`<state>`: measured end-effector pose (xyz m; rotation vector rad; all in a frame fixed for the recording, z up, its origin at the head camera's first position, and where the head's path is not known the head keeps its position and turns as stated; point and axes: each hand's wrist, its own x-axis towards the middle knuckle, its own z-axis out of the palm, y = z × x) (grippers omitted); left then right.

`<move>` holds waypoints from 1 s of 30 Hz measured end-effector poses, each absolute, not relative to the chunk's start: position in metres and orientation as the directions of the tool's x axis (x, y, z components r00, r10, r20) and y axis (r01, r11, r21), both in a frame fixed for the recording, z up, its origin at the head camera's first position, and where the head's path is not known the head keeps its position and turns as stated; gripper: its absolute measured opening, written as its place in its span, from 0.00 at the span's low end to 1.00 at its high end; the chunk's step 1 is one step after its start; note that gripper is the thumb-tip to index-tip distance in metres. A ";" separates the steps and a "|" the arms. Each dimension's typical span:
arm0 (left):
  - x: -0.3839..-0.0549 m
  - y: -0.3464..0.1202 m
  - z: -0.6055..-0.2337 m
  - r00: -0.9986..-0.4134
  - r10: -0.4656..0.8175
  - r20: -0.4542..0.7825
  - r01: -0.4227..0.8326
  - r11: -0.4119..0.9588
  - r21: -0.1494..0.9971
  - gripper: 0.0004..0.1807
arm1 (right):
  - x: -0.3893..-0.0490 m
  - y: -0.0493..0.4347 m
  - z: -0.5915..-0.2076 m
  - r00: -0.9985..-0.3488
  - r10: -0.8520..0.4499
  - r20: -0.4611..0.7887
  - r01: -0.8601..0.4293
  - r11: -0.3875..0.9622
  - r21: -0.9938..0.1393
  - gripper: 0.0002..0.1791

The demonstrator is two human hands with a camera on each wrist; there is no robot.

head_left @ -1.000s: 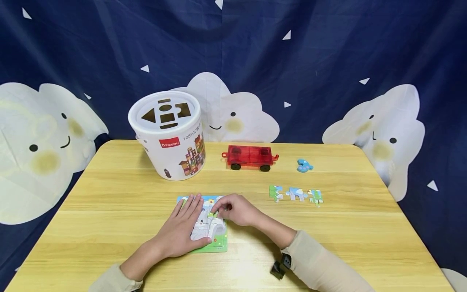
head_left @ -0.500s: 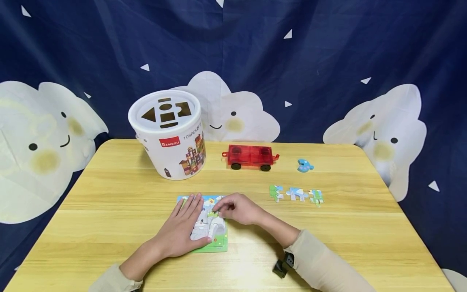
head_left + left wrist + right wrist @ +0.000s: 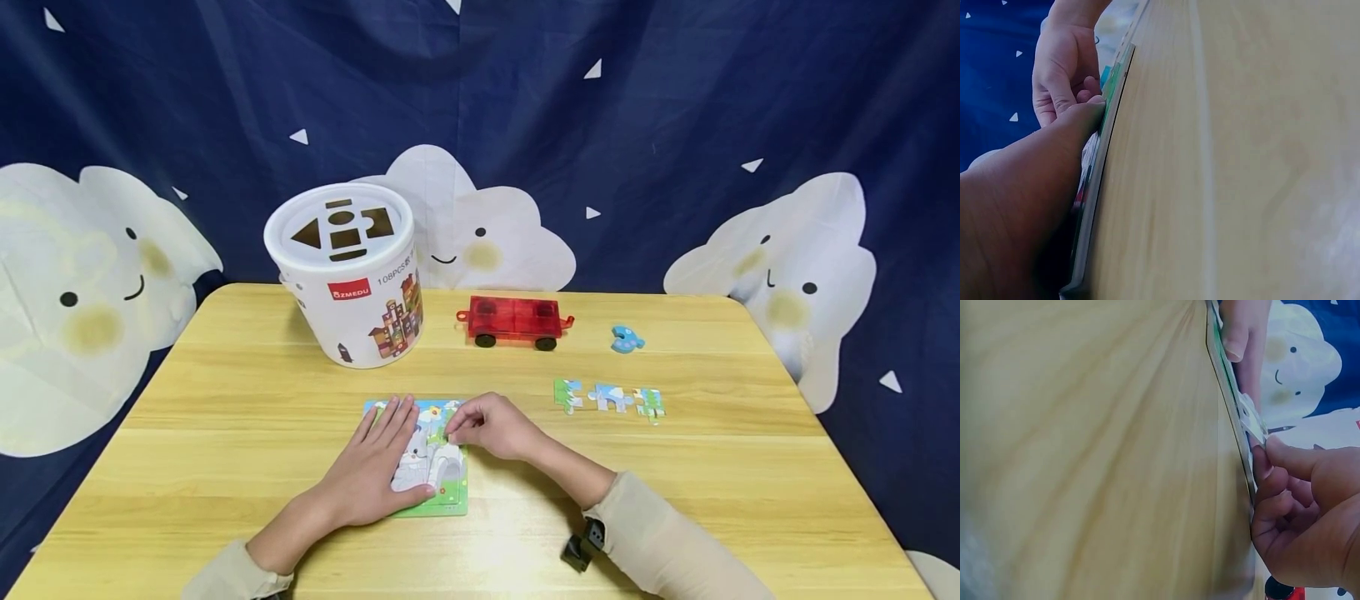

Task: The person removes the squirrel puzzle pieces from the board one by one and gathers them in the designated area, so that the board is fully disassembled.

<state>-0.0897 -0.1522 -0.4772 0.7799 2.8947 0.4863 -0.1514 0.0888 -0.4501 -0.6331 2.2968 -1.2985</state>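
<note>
A jigsaw puzzle (image 3: 450, 492) with a grey cartoon animal lies in its green-and-blue tray near the front of the table. Flat across its left part, with fingers stretched out, rests my left hand (image 3: 367, 479); it hides much of the picture. My right hand (image 3: 495, 427) is at the puzzle's upper right side and pinches a puzzle piece (image 3: 1252, 420) between thumb and index finger. In the right wrist view that piece is tilted, one edge raised off the tray. Its print is mostly hidden by the fingers in the head view.
Loose puzzle pieces (image 3: 611, 398) lie in a row to the right. Behind them is a small blue toy piece (image 3: 626, 339). A red toy wagon (image 3: 513, 321) and a white block bucket (image 3: 352, 308) stand at the back of the wooden table (image 3: 247, 450).
My right hand has shifted slightly right, and its fingers pinch the piece nearer the tray's right edge. The left hand has stayed in place.
</note>
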 end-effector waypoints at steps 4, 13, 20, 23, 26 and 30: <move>-0.090 -0.152 -0.476 -0.863 0.505 -0.018 0.471 0.816 0.335 0.61 | -0.152 0.088 -0.450 -0.820 -0.552 -0.152 -0.158 0.474 -0.866 0.04; -0.091 -0.152 -0.475 -0.864 0.502 -0.027 0.466 0.819 0.335 0.61 | -0.151 0.085 -0.449 -0.842 -0.510 -0.177 -0.111 0.485 -0.868 0.03; -0.090 -0.152 -0.474 -0.866 0.499 -0.032 0.461 0.821 0.336 0.62 | -0.149 0.083 -0.449 -0.856 -0.474 -0.205 -0.057 0.482 -0.874 0.03; -0.089 -0.151 -0.473 -0.867 0.497 -0.040 0.456 0.823 0.339 0.62 | -0.148 0.083 -0.449 -0.858 -0.467 -0.214 -0.036 0.469 -0.883 0.03; -0.089 -0.151 -0.473 -0.867 0.496 -0.048 0.452 0.823 0.345 0.62 | -0.148 0.083 -0.450 -0.859 -0.465 -0.213 -0.029 0.461 -0.887 0.03; -0.089 -0.151 -0.472 -0.866 0.498 -0.045 0.453 0.820 0.352 0.62 | -0.147 0.083 -0.450 -0.861 -0.459 -0.218 -0.019 0.457 -0.889 0.04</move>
